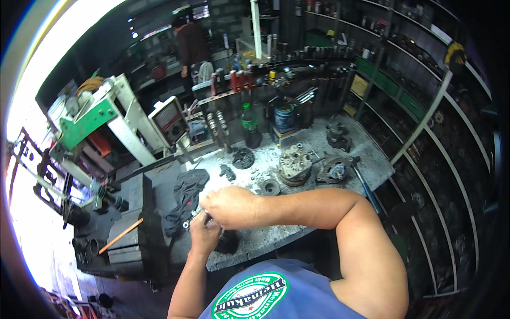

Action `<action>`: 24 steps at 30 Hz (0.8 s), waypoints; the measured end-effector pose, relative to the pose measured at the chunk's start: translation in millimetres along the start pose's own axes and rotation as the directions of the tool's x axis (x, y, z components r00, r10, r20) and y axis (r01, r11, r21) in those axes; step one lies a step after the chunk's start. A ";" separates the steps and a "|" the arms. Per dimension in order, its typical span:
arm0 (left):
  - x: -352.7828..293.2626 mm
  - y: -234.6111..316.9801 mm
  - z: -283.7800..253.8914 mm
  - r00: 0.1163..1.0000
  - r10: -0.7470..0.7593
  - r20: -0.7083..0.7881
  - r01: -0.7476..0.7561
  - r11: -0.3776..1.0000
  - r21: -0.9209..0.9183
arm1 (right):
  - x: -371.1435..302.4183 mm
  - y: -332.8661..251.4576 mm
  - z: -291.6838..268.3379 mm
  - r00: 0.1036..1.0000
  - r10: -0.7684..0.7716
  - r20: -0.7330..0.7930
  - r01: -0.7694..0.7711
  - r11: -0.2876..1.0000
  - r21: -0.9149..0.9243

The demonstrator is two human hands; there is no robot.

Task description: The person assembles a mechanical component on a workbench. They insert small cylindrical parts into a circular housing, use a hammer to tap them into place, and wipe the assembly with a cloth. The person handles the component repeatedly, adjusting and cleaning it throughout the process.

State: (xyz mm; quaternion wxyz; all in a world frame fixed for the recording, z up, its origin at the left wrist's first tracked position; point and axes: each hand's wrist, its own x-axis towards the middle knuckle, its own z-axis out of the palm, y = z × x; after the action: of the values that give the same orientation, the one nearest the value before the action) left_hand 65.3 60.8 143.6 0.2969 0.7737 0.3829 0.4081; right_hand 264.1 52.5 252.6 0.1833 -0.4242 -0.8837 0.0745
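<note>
My right hand (229, 206) reaches across the front of the workbench and meets my left hand (204, 232). Both are closed, with fingers curled together around something small that they hide. A dark rounded part (227, 242) shows just below them at the bench edge; whether either hand touches it I cannot tell. Beside my left hand lie small metal pieces, one a ring (186, 225). A crumpled black cloth (187, 194) is spread left of the hands. Beyond my right forearm sits a round metal pulley (270, 187).
A bench vise (127, 228) with an orange stick across it stands at left. Farther back are a metal housing (295, 162), an alternator-like part (336, 171), a blue-handled hammer (366, 189) and a green-capped bottle (248, 125). Shelves line the right; another person (191, 42) stands behind.
</note>
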 end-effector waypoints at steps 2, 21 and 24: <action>-0.8 1.0 -2.2 0.995 -0.063 0.081 0.061 0.998 0.023 | 0.5 1.8 0.9 0.985 -0.144 -0.100 0.151 0.987 0.062; 11.5 11.8 -8.2 0.984 -0.104 0.146 0.125 0.982 -0.139 | -4.5 9.8 -22.2 0.986 -0.157 -0.058 0.154 0.987 -0.046; 5.5 14.6 -11.5 0.959 -0.180 0.221 0.200 0.977 -0.071 | -7.6 5.1 -19.8 0.996 0.055 0.077 -0.049 0.996 -0.069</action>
State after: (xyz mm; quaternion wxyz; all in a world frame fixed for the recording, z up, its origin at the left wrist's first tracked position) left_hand 62.5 59.4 162.8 0.4096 0.7582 0.4019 0.3096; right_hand 279.8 49.4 267.4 0.1318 -0.4497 -0.8810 0.0660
